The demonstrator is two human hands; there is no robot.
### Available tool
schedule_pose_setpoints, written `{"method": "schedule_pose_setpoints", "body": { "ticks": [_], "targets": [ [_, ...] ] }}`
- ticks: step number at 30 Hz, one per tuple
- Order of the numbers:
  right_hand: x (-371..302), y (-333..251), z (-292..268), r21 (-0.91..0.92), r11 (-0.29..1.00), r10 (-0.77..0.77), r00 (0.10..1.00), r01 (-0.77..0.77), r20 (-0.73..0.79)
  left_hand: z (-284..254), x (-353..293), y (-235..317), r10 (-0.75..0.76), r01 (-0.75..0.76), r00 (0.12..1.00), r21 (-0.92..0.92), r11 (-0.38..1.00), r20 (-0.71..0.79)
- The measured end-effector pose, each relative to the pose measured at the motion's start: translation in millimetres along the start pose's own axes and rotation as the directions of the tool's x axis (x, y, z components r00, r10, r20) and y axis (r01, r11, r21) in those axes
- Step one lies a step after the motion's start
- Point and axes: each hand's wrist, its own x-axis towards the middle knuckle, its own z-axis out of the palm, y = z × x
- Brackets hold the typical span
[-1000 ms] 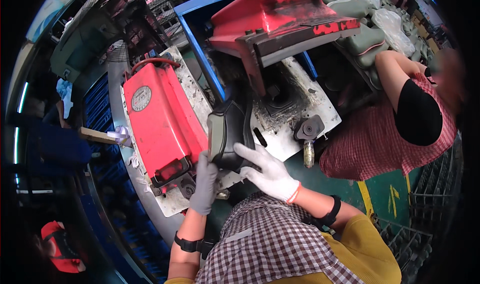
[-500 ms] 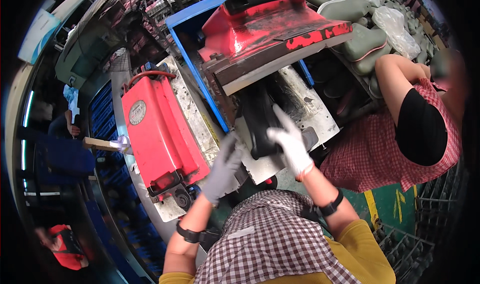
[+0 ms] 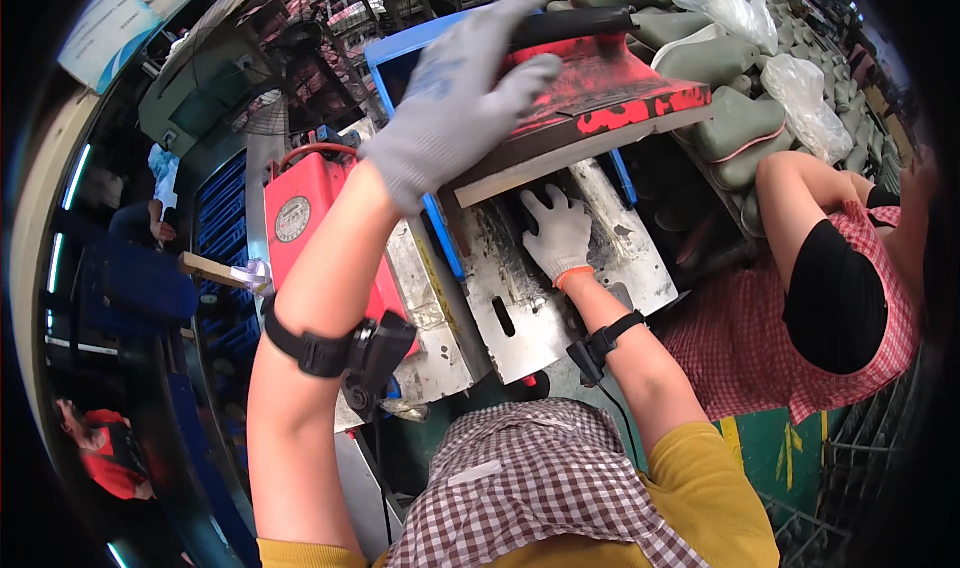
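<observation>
My left hand (image 3: 455,103), in a grey glove, is raised in front of the red machine head (image 3: 610,73). Its fingers are apart, close to the black bar (image 3: 585,26) along the top edge; touching or not, I cannot tell. Below, my right hand (image 3: 558,233), in a white glove with an orange cuff, reaches under the head's front edge. Its spread fingers lie at a dark, boot-like piece (image 3: 527,200), mostly hidden in shadow beneath the head. In front lies the worn metal bed (image 3: 520,336) with a dark slot.
Left of the bed stands a second red machine (image 3: 285,203) with a round plate, partly behind my left arm. A blue frame (image 3: 390,58) surrounds the head. Olive-green boots (image 3: 735,128) and clear plastic bags (image 3: 800,108) are piled right. A co-worker in a checked apron (image 3: 740,318) stands close.
My left hand has risen from the bed's near left to the top of the red head. My right hand has moved farther under it, and the black piece has gone deeper beneath.
</observation>
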Motion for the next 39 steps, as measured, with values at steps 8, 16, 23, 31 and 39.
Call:
{"method": "schedule_pose_setpoints", "body": {
  "ticks": [8,16,23,31,39],
  "targets": [
    [-12,38,-20,0.115,0.993,0.025,0.999,-0.03,0.045,37,21,-2,-0.01,0.01,0.999,-0.001,1.0,-0.052],
    [-168,98,-61,0.614,0.689,0.582,0.799,-0.386,-0.151,72,-59,41,0.029,-0.019,0.994,0.101,0.995,-0.102],
    [-252,50,-81,0.431,-0.486,0.135,0.422,-0.761,0.896,165,-192,48,0.057,-0.063,0.997,0.13,0.99,0.055],
    [-272,110,-61,0.296,-0.793,0.073,0.399,-0.532,0.914,211,-242,36,0.174,-0.192,0.975,0.131,0.973,0.135],
    [-168,103,-76,0.042,0.892,0.45,0.879,-0.449,-0.159,211,-242,36,0.142,-0.156,0.98,0.091,0.984,0.143]
  ]
}}
